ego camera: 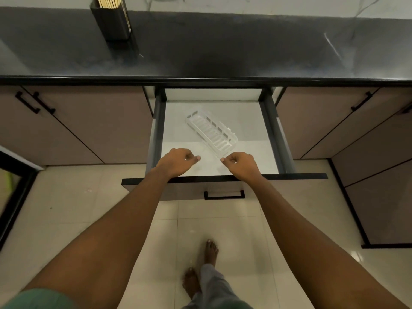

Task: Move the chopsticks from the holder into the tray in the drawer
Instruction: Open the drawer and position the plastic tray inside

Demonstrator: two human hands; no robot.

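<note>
Chopsticks [109, 1] stand upright in a black holder [111, 21] at the back left of the dark worktop [223, 52], their pale tops bunched together and cut off by the upper edge of the view. Below the worktop's front edge, the drawer [223, 180] is pulled out, showing a white floor. A white slotted tray [211, 132] lies empty inside it, set at a slant, with one end toward the back left and the other toward the front right. Both hands hover over the drawer's front part, loosely curled with fingers bent inward, and neither holds anything. The left hand [177, 161] is near the front left corner. The right hand [242, 164] is just beside the tray's near end, its thumb tip close to the rim without clearly touching it.
</note>
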